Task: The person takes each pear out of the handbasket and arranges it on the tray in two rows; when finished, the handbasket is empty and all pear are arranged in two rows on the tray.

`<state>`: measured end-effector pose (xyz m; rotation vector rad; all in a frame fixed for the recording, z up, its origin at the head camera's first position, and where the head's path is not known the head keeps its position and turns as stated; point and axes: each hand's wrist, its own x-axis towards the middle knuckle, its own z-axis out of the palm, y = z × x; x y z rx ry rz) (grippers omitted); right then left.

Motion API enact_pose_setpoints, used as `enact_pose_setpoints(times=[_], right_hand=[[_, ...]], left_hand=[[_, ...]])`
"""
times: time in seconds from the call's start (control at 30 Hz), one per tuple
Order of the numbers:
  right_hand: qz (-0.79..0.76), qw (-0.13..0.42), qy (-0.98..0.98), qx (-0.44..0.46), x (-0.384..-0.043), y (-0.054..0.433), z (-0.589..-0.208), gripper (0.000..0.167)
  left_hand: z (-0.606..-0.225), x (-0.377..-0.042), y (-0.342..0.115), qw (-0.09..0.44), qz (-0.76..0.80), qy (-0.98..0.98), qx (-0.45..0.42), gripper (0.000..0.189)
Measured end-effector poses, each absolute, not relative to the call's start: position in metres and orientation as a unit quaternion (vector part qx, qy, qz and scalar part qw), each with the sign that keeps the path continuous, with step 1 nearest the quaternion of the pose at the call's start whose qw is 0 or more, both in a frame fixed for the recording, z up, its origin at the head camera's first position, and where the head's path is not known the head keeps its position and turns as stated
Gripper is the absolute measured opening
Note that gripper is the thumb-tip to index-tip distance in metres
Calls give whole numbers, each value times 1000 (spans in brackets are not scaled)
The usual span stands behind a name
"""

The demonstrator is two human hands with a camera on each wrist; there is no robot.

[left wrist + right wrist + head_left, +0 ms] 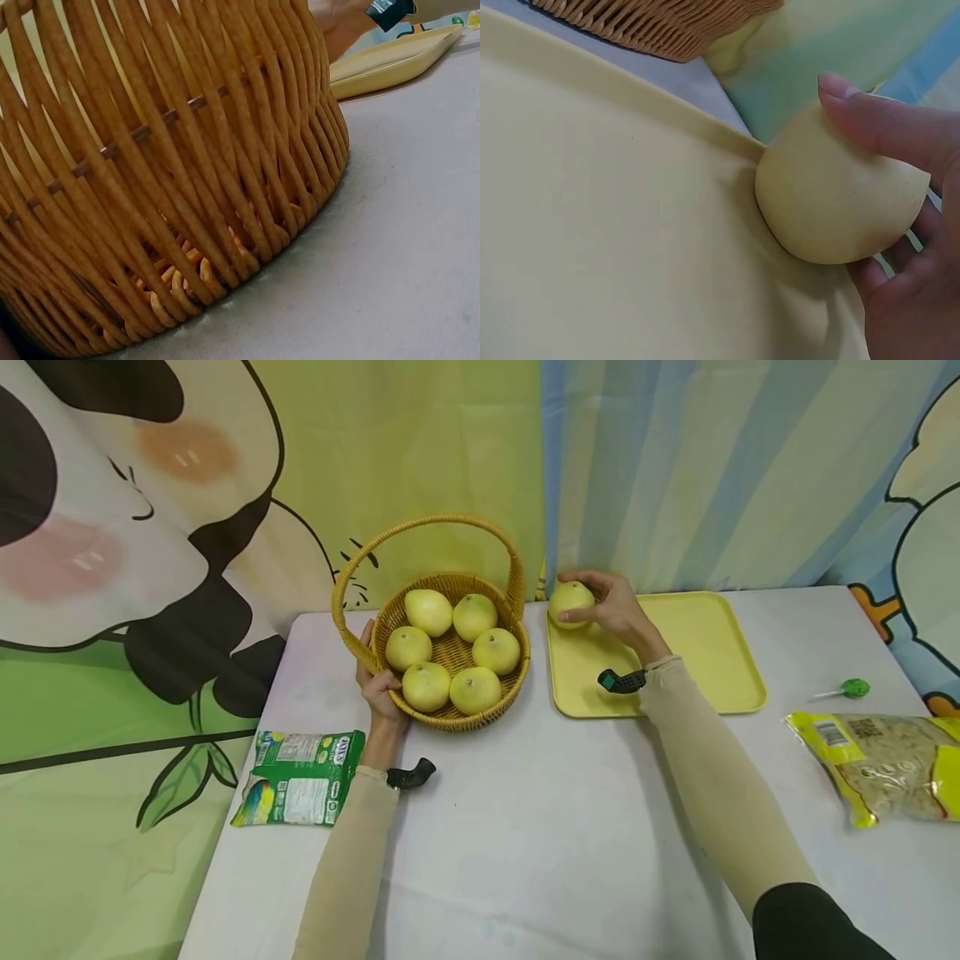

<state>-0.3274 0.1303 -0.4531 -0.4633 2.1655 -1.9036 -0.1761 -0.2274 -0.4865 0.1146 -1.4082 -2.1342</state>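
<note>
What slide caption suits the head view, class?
Left hand holds a basket of six fruits; right hand grips another fruit at the corner of a yellow tray.

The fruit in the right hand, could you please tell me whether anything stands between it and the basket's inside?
Yes, the right side of the basket's rim and the right end of its handle stand between the fruit and the basket's inside.

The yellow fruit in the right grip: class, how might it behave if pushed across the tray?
The fruit would probably roll, since it looks rounded. It seems firm: no dent shows where the right grip holds it. The tray's raised rim might stop a slow roll.
</note>
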Motion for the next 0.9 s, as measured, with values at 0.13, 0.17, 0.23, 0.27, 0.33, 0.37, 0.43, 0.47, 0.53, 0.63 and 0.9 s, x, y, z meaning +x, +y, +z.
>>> enact_pose_setpoints(times=[0.13,0.17,0.23,0.27,0.33,0.37,0.43,0.47,0.53,0.63,0.9], right_hand=[[-634,108,747,-171,-327,131,-451,72],[-634,106,745,-177,-326,132,-450,75],[-638,97,739,-194,-324,132,-445,78],[-640,90,735,-202,-322,132,-442,78],[-650,73,724,-221,-316,131,-433,77],[-652,60,719,-233,-313,129,-428,73],[-657,32,709,-254,-304,125,-415,64],[-661,19,701,-267,-299,122,-409,59],[-666,3,683,-300,-288,116,-396,50],[-640,20,680,-357,-269,103,-377,48],[-368,90,791,-481,-230,50,-358,64]], left_hand=[[-486,-177,-227,288,-798,-528,42,104],[-486,-177,-227,287,-799,-527,40,104],[-486,-178,-228,288,-799,-527,35,103],[-487,-179,-228,288,-800,-526,33,103],[-487,-179,-229,289,-802,-521,29,102],[-487,-179,-229,290,-801,-523,29,102],[-488,-178,-229,291,-800,-523,32,102],[-489,-178,-229,292,-800,-524,34,102],[-489,-178,-229,293,-798,-525,37,103],[-489,-177,-229,296,-796,-528,36,102],[-489,-177,-228,298,-792,-531,37,102]])
